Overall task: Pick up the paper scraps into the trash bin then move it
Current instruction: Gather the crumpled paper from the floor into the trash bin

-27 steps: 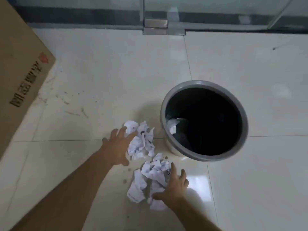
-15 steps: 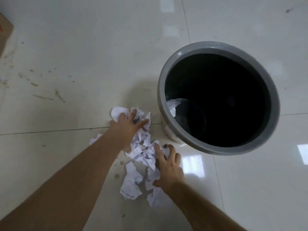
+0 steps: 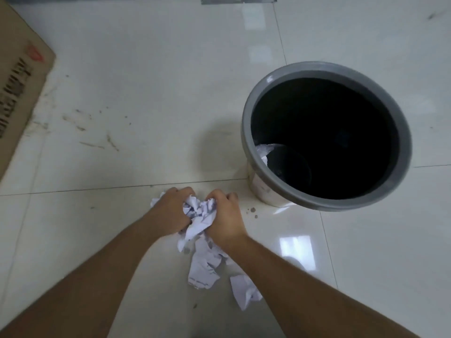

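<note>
Cardboard box [image 3: 17, 93] at floor's far-left edge. Left hand [image 3: 170, 211] and right hand [image 3: 225, 217], both clenched knuckles-up, grasp one crumpled white paper wad [image 3: 199, 212] between them, low over the floor [image 3: 146, 93]. Two loose paper scraps [image 3: 203, 269] lie beneath the forearms. One grey-rimmed trash bin [image 3: 246, 132] stands upright near the right hand, paper inside.

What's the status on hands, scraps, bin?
Left hand, right hand shut on paper wad. Loose scraps on floor. Trash bin upright, path clear.

Both forearms are bare, the left hand [image 3: 170, 211] and right hand [image 3: 225, 217] ungloved.
</note>
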Tool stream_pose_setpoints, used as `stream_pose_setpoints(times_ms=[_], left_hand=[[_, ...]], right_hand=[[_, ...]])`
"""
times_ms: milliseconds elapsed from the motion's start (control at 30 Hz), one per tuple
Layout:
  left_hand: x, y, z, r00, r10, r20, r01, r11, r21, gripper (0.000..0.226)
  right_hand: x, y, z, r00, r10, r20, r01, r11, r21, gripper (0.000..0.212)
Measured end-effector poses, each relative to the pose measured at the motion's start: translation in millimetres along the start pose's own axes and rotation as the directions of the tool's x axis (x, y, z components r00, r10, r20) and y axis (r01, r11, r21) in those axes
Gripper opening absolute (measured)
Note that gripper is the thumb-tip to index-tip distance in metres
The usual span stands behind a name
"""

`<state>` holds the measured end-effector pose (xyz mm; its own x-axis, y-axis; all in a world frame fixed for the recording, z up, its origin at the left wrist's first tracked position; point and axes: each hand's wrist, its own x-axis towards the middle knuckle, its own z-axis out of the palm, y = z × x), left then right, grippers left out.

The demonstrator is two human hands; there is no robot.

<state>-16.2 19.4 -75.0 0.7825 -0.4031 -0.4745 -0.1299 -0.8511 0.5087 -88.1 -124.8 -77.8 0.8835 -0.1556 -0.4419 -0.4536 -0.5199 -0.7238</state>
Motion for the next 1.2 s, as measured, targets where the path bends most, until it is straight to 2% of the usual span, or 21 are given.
stream_pose_setpoints(times_ms=[67,267,367,467,567,733,967,1033,1100,1200], left_hand=[[-13.1,8.2,-45.1,0.999,0.034,-0.002,-0.034,0.995,-0.09,0.018],[-31.7,77.6,-207.5,0.966,0.114,-0.232,-0.105,0.993,0.053,0.011],[-26.9,136.6,-242.3,0.923,0.194,-0.333,-0.181,0.981,0.069,0.027],[-17.2,201.1,-222.7,0.894,0.283,-0.348,-0.269,0.959,0.09,0.027],[-4.5,254.9,-178.6,0.88,0.345,-0.327,-0.364,0.931,0.0,0.022],[13.3,297.5,-123.8,0.884,0.362,-0.297,-0.377,0.926,0.008,0.027],[22.9,299.0,-101.5,0.906,0.314,-0.284,-0.334,0.943,-0.021,0.029],[25.2,294.3,-97.1,0.926,0.269,-0.267,-0.283,0.959,-0.015,0.04],[26.1,288.1,-95.1,0.957,0.228,-0.181,-0.231,0.973,0.004,0.065],[22.6,279.1,-97.9,0.97,0.238,-0.055,-0.24,0.97,-0.037,0.093]], right_hand=[[-0.8,-37.7,-7.0,0.995,-0.094,-0.015,0.095,0.995,0.043,0.036],[-1.2,-183.3,-82.3,0.907,-0.379,-0.184,0.397,0.915,0.07,0.033],[-6.7,-212.9,-161.7,0.856,-0.452,-0.249,0.464,0.886,-0.015,0.044],[-16.3,-190.7,-237.8,0.844,-0.462,-0.272,0.432,0.887,-0.165,0.045],[-26.5,-140.4,-286.1,0.848,-0.403,-0.343,0.356,0.914,-0.194,0.04],[-36.1,-78.1,-308.9,0.852,-0.316,-0.418,0.27,0.948,-0.167,0.044],[-26.1,-51.3,-314.0,0.858,-0.297,-0.42,0.261,0.955,-0.143,0.047],[-22.1,-47.1,-310.7,0.862,-0.293,-0.414,0.25,0.956,-0.156,0.052],[-18.9,-41.9,-306.2,0.868,-0.285,-0.406,0.231,0.957,-0.178,0.057],[-15.1,-36.3,-303.5,0.894,-0.254,-0.369,0.171,0.955,-0.242,0.06]])
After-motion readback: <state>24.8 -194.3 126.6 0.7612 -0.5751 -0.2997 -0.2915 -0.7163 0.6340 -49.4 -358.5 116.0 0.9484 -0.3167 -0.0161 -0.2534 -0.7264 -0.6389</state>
